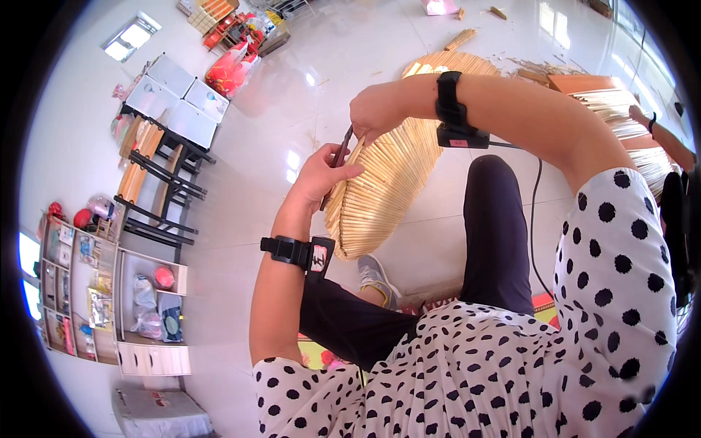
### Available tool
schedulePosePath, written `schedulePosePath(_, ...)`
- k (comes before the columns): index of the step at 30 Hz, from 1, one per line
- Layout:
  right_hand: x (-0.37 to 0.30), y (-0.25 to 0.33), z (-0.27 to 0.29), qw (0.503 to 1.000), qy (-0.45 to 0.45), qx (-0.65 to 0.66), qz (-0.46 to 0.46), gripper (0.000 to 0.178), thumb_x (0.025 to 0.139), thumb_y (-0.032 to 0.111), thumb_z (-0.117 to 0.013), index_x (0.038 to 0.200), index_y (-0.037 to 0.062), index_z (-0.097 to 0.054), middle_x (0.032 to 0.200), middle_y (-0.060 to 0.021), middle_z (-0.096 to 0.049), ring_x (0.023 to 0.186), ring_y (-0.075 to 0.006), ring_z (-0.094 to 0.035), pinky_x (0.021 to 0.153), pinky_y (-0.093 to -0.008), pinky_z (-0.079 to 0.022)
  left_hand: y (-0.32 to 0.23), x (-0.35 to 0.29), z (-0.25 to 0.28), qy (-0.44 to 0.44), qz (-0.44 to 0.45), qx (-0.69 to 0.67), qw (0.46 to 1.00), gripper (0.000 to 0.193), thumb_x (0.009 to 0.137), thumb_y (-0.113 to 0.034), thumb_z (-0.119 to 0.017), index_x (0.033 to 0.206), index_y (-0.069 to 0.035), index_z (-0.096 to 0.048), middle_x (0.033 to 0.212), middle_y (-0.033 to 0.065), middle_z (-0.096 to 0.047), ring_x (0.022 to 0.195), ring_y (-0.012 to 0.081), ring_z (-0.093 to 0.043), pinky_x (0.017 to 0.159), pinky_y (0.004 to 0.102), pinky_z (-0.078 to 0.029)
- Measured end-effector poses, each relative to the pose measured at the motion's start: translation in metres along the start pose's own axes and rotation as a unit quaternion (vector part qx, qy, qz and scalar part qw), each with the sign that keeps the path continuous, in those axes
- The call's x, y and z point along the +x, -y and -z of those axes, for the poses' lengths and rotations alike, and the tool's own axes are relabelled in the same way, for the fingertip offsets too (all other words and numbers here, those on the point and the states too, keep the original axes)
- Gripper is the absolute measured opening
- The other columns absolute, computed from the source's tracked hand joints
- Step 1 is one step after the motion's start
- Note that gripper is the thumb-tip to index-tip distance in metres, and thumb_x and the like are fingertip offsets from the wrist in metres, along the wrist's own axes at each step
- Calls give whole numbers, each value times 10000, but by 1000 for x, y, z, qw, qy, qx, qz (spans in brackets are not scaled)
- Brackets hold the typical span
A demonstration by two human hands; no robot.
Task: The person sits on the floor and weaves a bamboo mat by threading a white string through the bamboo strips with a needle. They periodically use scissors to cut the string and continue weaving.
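Note:
A large golden woven straw piece (391, 171), ribbed and rounded, tilts in front of my knees. My left hand (321, 175) is closed at its left edge, the thumb lying over the straw and the fingers behind. A narrow dark strip (341, 150) runs along that edge between the left thumb and fingers; whether it is a tool or a band I cannot tell. Just above, my right hand (376, 109) is bent down onto the upper edge, fingers closed. What its fingertips pinch is mostly hidden. My right forearm crosses above the straw piece.
Beyond my right forearm shows a rounded straw part (453, 63). Loose straw bundles (606, 106) lie at the right, near another person's hand (641, 117). Black-legged wooden benches (142, 171) and a shelf unit (109, 292) stand at the left. A cable (537, 219) hangs by my right knee.

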State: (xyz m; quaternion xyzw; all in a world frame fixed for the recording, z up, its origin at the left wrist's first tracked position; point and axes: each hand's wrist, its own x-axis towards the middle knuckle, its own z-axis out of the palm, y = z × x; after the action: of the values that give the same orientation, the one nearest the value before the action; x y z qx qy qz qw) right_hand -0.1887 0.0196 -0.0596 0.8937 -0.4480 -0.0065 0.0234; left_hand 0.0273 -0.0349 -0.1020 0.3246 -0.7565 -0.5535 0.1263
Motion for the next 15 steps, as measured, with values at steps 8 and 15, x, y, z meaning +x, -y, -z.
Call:
schedulePosePath(8,-9,1,9,992,-80,12,-98,182,786,274,-719,843,101,-728,770,-115,-679,756,-313,-649,685,-408,-514,-8,2,-6,-99,12,180,979,424,702,-64,-753,1088,14,-595,903,91,-632,808,175,-599,741,302,-478)
schedulePosePath(15,-49,-23,0,865,-400,88,-290,167,852,225,-631,841,77,-707,758,-144,-670,721,-339,-634,687,-410,-515,-8,10,-5,-126,16,200,972,400,696,-67,-744,1059,12,-595,897,102,-626,798,189,-588,737,315,-473)
